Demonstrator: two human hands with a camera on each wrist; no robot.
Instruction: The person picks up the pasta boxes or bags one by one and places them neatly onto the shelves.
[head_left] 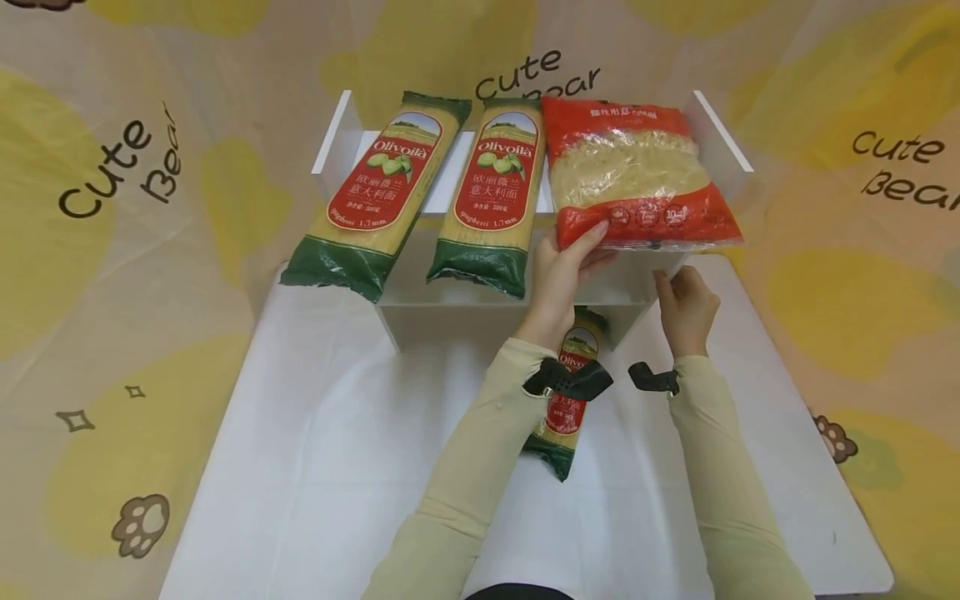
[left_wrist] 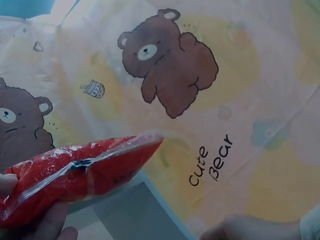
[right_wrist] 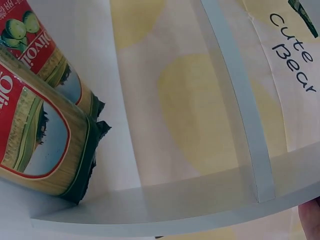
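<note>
On the desk (head_left: 315,467) stands a white shelf (head_left: 720,125) bearing two spaghetti packs (head_left: 378,196) at left. The left hand (head_left: 558,271) pinches the red pasta bag (head_left: 630,171) at right; the right hand (head_left: 686,308) hangs near, loosely curled, holding nothing.

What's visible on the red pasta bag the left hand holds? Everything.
The red plastic bag of short pale pasta has a clear middle window, white print and round icons along its lower band. It lies flat and crinkled at the right end of the white shelf, beside a green-ended spaghetti packet. The left hand grips its lower left corner, thumb on top.
</note>
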